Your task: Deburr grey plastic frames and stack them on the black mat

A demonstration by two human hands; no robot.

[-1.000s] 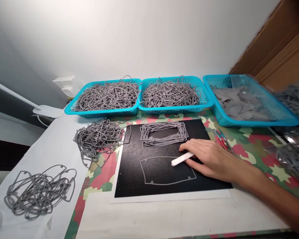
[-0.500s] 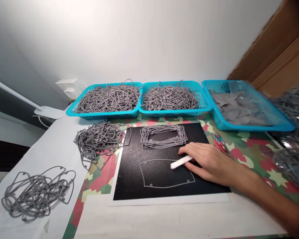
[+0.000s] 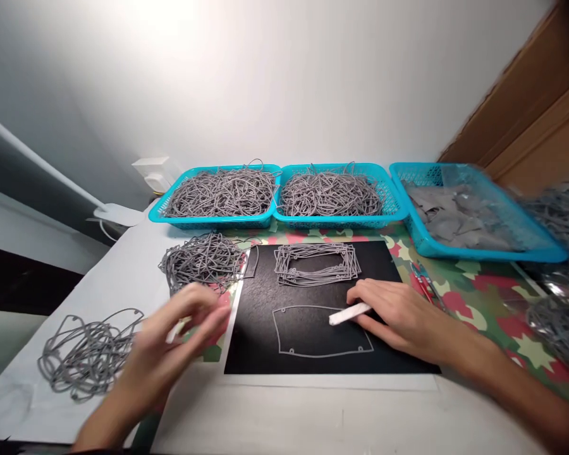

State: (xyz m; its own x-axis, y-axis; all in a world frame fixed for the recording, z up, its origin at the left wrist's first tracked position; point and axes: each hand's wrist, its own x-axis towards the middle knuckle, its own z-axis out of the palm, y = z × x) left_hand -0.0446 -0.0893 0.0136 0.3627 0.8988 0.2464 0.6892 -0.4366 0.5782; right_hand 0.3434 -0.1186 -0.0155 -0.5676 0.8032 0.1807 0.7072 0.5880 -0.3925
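White wall behind a desk. One thin grey frame lies on a black board, probably for contrast. Over it, my right hand pinches a white stick between its fingers. My left hand, near a grey tangle, is blurred; I cannot tell whether it pinches anything. I read no writing.

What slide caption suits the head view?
Right hand holding white stick over gray frame on black mat; left hand blurred.
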